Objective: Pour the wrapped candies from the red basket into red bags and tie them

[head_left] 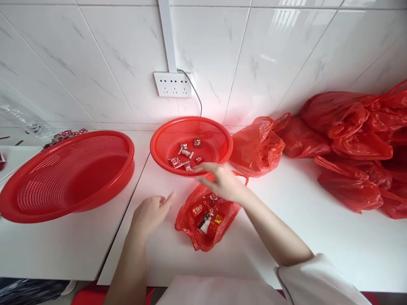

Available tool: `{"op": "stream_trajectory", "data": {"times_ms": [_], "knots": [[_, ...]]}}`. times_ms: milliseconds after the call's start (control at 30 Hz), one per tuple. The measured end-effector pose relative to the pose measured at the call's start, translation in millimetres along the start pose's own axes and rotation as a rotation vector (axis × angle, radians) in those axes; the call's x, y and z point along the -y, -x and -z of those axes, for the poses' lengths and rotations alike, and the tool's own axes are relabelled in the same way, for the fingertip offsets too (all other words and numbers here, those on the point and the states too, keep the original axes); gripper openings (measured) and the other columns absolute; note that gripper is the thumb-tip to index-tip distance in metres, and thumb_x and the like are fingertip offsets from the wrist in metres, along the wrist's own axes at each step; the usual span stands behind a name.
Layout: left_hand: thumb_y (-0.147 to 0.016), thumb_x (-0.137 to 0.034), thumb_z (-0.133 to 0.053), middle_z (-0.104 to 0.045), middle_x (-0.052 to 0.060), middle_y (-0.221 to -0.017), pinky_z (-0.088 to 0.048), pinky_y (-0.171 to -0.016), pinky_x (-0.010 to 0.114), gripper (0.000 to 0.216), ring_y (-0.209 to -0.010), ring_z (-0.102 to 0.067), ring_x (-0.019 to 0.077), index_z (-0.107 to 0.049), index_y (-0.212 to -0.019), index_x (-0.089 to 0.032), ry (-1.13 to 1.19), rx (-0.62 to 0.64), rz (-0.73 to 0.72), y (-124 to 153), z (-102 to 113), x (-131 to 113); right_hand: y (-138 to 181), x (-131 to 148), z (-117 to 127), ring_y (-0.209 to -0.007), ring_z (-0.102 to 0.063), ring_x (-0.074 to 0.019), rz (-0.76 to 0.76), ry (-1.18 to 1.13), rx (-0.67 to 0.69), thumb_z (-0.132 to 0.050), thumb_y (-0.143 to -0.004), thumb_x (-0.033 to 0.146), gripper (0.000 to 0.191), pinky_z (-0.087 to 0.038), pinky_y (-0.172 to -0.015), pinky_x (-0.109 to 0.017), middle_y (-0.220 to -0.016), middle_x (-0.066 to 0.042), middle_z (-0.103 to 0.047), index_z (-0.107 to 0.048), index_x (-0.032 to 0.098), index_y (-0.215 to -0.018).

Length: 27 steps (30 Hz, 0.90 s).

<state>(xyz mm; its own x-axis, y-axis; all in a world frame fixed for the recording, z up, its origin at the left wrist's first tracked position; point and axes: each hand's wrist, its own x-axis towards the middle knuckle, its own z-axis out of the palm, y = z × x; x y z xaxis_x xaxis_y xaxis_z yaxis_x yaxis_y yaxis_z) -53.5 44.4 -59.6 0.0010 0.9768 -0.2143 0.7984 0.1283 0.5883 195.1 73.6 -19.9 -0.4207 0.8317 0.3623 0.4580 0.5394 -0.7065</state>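
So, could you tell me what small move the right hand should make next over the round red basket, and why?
Probably reach on into the small round red plastic basket and pick up one of the wrapped candies. The right hand hovers at its near rim with blurred fingers; whether it holds anything cannot be told. The open red plastic bag beneath it already holds several, and the left hand rests beside that bag.

the left hand (150,213) lies low over the white table near its front edge, palm down, fingers loosely together and pointing up and to the right, holding nothing. the right hand (222,181) reaches further back toward the table's middle, fingers spread and blurred, so whether it grips anything cannot be told. both forearms are bare, and a white sleeve covers the right upper arm.
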Motion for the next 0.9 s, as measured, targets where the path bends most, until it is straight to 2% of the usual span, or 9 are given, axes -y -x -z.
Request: {"op": "stream_trajectory", "data": {"times_ms": [67, 200, 267, 400, 533, 667, 733, 800, 900], "knots": [[-0.079, -0.057, -0.055, -0.059, 0.002, -0.053, -0.038, -0.054, 0.029, 0.046, -0.057, -0.061, 0.0216, -0.061, -0.053, -0.019, 0.013, 0.175, 0.052, 16, -11, 7, 21, -25, 25, -0.109, -0.059, -0.0225, -0.112, 0.181, -0.032, -0.054, -0.089, 0.026, 0.021, -0.047, -0.092, -0.040, -0.117, -0.009, -0.063, -0.062, 0.021, -0.108], [-0.079, -0.061, -0.052, -0.067, 0.005, -0.066, -0.043, -0.064, 0.029, 0.049, -0.069, -0.064, 0.0238, -0.065, -0.063, -0.016, 0.204, 0.442, 0.079, 40, -26, 10, 55, -60, 42, -0.108, -0.059, -0.0250, -0.252, 0.372, -0.080, -0.051, -0.091, 0.029, 0.018, -0.050, -0.088, -0.042, -0.115, -0.011, -0.062, -0.060, 0.021, -0.103], [-0.080, -0.060, -0.051, -0.069, 0.006, -0.072, -0.045, -0.069, 0.030, 0.049, -0.076, -0.064, 0.0248, -0.067, -0.069, -0.015, 0.280, 0.510, 0.076, 46, -27, 8, 66, -72, 41, -0.103, -0.062, -0.0253, -0.318, 0.412, -0.064, -0.051, -0.090, 0.030, 0.022, -0.051, -0.085, -0.042, -0.112, -0.011, -0.063, -0.057, 0.021, -0.110], [-0.078, -0.053, -0.056, -0.065, 0.004, -0.072, -0.044, -0.069, 0.030, 0.040, -0.075, -0.060, 0.0233, -0.066, -0.069, -0.015, 0.293, 0.560, 0.018, 52, -19, 1, 79, -89, 38, -0.116, -0.057, -0.0284, -0.388, 0.443, 0.002, -0.057, -0.085, 0.027, 0.045, -0.049, -0.091, -0.045, -0.128, -0.014, -0.057, -0.045, 0.021, -0.128], [-0.079, -0.047, -0.058, -0.061, 0.002, -0.073, -0.040, -0.065, 0.029, 0.032, -0.070, -0.054, 0.0188, -0.065, -0.072, -0.016, 0.264, 0.480, -0.020, 53, 1, -7, 81, -89, 55, -0.088, -0.067, -0.0220, -0.468, 0.361, 0.013, -0.053, -0.086, 0.019, 0.040, -0.054, -0.077, -0.038, -0.103, -0.010, -0.068, -0.050, 0.023, -0.125], [-0.078, -0.046, -0.062, -0.062, 0.001, -0.078, -0.043, -0.068, 0.029, 0.027, -0.073, -0.055, 0.0183, -0.067, -0.078, -0.020, 0.324, 0.232, -0.047, 42, 35, -19, 76, -65, 93, -0.076, -0.066, -0.0177, -0.351, 0.184, -0.139, -0.059, -0.084, 0.028, 0.032, -0.055, -0.071, -0.035, -0.091, -0.004, -0.069, -0.058, 0.024, -0.115], [-0.075, -0.042, -0.067, -0.063, 0.003, -0.087, -0.046, -0.076, 0.032, 0.021, -0.085, -0.058, 0.0219, -0.068, -0.079, -0.022, 0.488, -0.001, -0.127, 33, 52, -29, 70, -46, 109, -0.078, -0.065, -0.0169, -0.238, 0.019, -0.307, -0.064, -0.081, 0.030, 0.030, -0.055, -0.072, -0.034, -0.089, -0.004, -0.067, -0.061, 0.023, -0.110], [-0.073, -0.037, -0.070, -0.063, 0.005, -0.098, -0.048, -0.082, 0.034, 0.015, -0.099, -0.057, 0.0248, -0.067, -0.074, -0.022, 0.692, -0.215, -0.263, 25, 67, -43, 62, -26, 117, -0.079, -0.064, -0.0155, -0.104, -0.154, -0.566, -0.068, -0.079, 0.027, 0.025, -0.054, -0.073, -0.032, -0.087, -0.002, -0.065, -0.063, 0.023, -0.103], [-0.076, -0.035, -0.066, -0.062, 0.005, -0.107, -0.047, -0.093, 0.039, 0.014, -0.112, -0.055, 0.0250, -0.068, -0.083, -0.022, 0.986, -0.188, -0.518, 18, 78, -75, 47, 2, 113, -0.077, -0.062, -0.0131, 0.112, -0.285, -0.932, -0.071, -0.077, 0.020, 0.015, -0.053, -0.072, -0.029, -0.083, -0.001, -0.062, -0.064, 0.023, -0.090]]}}
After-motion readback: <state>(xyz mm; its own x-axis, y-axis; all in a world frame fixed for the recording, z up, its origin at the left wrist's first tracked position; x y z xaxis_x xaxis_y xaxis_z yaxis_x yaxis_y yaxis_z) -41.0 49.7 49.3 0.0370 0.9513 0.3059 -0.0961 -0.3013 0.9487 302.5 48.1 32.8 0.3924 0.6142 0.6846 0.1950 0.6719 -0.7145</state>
